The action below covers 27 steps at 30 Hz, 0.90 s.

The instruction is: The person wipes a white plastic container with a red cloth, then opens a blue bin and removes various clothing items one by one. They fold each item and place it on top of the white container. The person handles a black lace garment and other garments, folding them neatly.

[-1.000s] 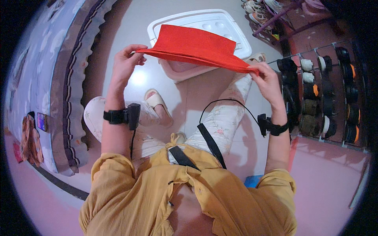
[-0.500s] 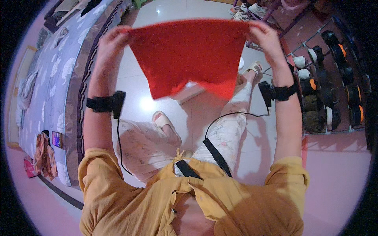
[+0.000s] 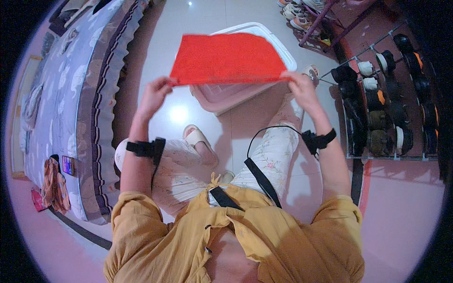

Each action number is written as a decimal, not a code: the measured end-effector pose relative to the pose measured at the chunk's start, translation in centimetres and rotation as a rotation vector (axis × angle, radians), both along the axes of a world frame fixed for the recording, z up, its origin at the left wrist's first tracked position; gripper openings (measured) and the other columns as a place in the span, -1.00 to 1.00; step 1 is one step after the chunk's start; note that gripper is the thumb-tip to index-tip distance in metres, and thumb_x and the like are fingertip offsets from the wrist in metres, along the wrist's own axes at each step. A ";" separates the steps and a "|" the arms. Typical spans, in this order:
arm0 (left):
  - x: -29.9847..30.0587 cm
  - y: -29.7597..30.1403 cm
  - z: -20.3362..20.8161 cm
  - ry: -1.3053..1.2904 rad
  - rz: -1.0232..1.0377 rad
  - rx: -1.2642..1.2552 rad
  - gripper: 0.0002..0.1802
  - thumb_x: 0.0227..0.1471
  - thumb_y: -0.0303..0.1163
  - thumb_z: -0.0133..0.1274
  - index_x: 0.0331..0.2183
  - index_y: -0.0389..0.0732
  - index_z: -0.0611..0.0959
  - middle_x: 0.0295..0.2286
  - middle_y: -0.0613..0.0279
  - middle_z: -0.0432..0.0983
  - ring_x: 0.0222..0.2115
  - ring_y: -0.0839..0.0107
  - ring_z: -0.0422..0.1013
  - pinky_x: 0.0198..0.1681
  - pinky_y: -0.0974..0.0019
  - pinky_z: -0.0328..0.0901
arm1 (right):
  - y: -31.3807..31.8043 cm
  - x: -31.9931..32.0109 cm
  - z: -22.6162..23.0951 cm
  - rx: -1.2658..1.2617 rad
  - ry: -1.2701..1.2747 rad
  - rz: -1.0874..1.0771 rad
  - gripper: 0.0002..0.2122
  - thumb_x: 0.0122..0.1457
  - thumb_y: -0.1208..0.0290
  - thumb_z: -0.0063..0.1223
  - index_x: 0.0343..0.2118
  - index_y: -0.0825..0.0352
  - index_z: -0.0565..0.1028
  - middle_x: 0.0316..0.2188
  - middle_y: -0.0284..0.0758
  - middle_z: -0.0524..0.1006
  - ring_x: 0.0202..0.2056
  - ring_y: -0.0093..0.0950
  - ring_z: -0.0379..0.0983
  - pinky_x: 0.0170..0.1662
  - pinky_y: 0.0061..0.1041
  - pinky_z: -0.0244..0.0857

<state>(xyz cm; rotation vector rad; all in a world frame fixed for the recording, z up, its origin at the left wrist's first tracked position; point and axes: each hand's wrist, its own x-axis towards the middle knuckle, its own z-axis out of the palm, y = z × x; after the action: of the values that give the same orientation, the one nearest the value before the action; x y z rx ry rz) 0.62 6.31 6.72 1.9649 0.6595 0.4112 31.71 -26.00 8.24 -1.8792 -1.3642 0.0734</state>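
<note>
A red cloth (image 3: pixel 226 59) is stretched between my two hands, its near edge pulled straight and the rest spread away from me. My left hand (image 3: pixel 157 93) pinches the near left corner. The near right corner is pinched in the fingers of my right hand (image 3: pixel 303 90). Beyond and beneath the cloth stands a pale plastic tub (image 3: pixel 222 96) on the floor, partly covered from view. Its white rim shows past the far right side of the cloth. What lies inside the tub under the cloth is hidden.
To the left is a bed (image 3: pixel 71 104) with a patterned cover and frilled edge; a phone (image 3: pixel 68 165) lies on it. A rack of caps and shoes (image 3: pixel 387 104) stands at the right, with more shoes (image 3: pixel 302 23) on a far shelf. My slippered foot (image 3: pixel 200 141) is near the tub.
Both hands have come lower and closer to me, and closer together. The cloth, which hung down from them, now spreads away beyond them, and more of the tub shows.
</note>
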 end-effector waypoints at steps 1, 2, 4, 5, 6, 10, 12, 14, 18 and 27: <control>-0.3 -0.4 -1.4 0.207 0.016 -0.021 -0.80 0.12 -0.55 -0.02 -0.22 -0.32 0.65 -0.36 0.30 0.59 -0.33 0.54 0.43 -0.20 0.45 0.33 | -0.5 -0.5 -1.7 -0.099 0.049 -0.027 -0.76 0.13 0.60 -0.11 -0.16 0.34 0.53 -0.21 -0.17 0.56 -0.11 -0.28 0.49 -0.01 -0.39 0.32; -0.9 -1.0 -2.4 0.185 -0.044 -0.001 -0.81 0.12 -0.56 -0.02 -0.24 -0.33 0.65 -0.38 0.29 0.59 -0.35 0.53 0.43 -0.21 0.45 0.32 | -1.3 -0.7 -3.0 -0.105 0.068 0.033 -0.76 0.15 0.60 -0.12 -0.15 0.36 0.52 -0.21 -0.20 0.56 -0.11 -0.32 0.49 -0.01 -0.42 0.32; -1.6 -2.0 -3.5 0.238 -0.104 -0.086 -0.83 0.11 -0.56 -0.02 -0.26 -0.34 0.64 -0.41 0.27 0.58 -0.37 0.52 0.43 -0.26 0.44 0.33 | -2.7 -1.5 -4.7 -0.263 0.189 0.041 -0.78 0.18 0.59 -0.12 -0.13 0.40 0.50 -0.23 -0.25 0.56 -0.11 -0.40 0.47 0.00 -0.47 0.30; -1.7 -2.0 -3.5 0.267 -0.099 -0.103 -0.84 0.11 -0.55 -0.01 -0.26 -0.32 0.63 -0.40 0.28 0.58 -0.36 0.53 0.44 -0.25 0.43 0.34 | -3.1 -1.5 -5.1 -0.286 0.213 0.045 -0.79 0.19 0.58 -0.11 -0.14 0.41 0.50 -0.25 -0.27 0.57 -0.15 -0.42 0.49 -0.04 -0.48 0.32; -1.7 -1.9 -3.2 0.295 -0.099 -0.134 -0.84 0.12 -0.53 0.00 -0.26 -0.30 0.63 -0.40 0.29 0.58 -0.35 0.53 0.45 -0.25 0.43 0.35 | -3.5 -1.3 -5.2 -0.326 0.242 0.041 -0.80 0.20 0.57 -0.10 -0.15 0.41 0.49 -0.27 -0.28 0.57 -0.19 -0.44 0.50 -0.08 -0.49 0.34; -0.6 -0.3 -1.0 0.284 -0.043 -0.273 -0.84 0.16 -0.48 -0.03 -0.25 -0.29 0.61 -0.40 0.25 0.58 -0.35 0.49 0.51 -0.30 0.41 0.40 | -3.1 -0.3 -4.1 -0.382 0.616 -0.072 -0.82 0.23 0.50 -0.07 -0.17 0.41 0.51 -0.37 -0.27 0.58 -0.39 -0.51 0.56 -0.34 -0.53 0.42; 1.0 0.9 -0.5 0.228 -0.009 -0.284 -0.82 0.19 -0.45 -0.06 -0.24 -0.29 0.60 -0.41 0.23 0.58 -0.40 0.46 0.53 -0.34 0.42 0.41 | -1.5 0.8 -3.5 -0.260 0.680 -0.059 -0.81 0.25 0.47 -0.06 -0.16 0.44 0.50 -0.41 -0.29 0.57 -0.46 -0.58 0.54 -0.44 -0.60 0.41; 3.1 2.9 -0.1 0.198 0.028 -0.216 -0.81 0.19 -0.43 -0.05 -0.23 -0.29 0.60 -0.42 0.25 0.58 -0.43 0.47 0.53 -0.36 0.44 0.42 | 0.7 2.5 -3.0 -0.184 0.731 -0.097 -0.79 0.25 0.46 -0.05 -0.15 0.46 0.49 -0.43 -0.29 0.57 -0.49 -0.60 0.54 -0.48 -0.64 0.41; 7.8 7.4 -0.2 0.192 0.135 -0.172 -0.76 0.21 -0.39 -0.05 -0.16 -0.29 0.60 -0.40 0.20 0.59 -0.46 0.50 0.54 -0.35 0.44 0.46 | 7.0 7.1 -3.4 -0.100 0.689 -0.216 -0.77 0.22 0.44 0.02 -0.15 0.48 0.49 -0.46 -0.27 0.57 -0.49 -0.57 0.55 -0.49 -0.63 0.42; 14.4 9.5 -6.0 0.139 0.295 0.547 -0.59 0.11 -0.34 0.05 -0.02 -0.31 0.50 -0.14 -0.10 0.51 -0.16 0.06 0.48 -0.07 0.14 0.38 | 14.6 9.1 -7.4 -0.202 -0.171 -0.424 -0.59 0.20 0.30 0.02 0.08 0.35 0.36 -0.01 -0.02 0.44 -0.05 -0.23 0.45 -0.01 -0.32 0.35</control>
<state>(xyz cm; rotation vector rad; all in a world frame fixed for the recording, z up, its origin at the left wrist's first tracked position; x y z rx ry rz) 14.98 15.77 0.74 2.4335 1.0127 0.6958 40.76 -11.43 0.84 -2.3539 -1.0692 -0.1728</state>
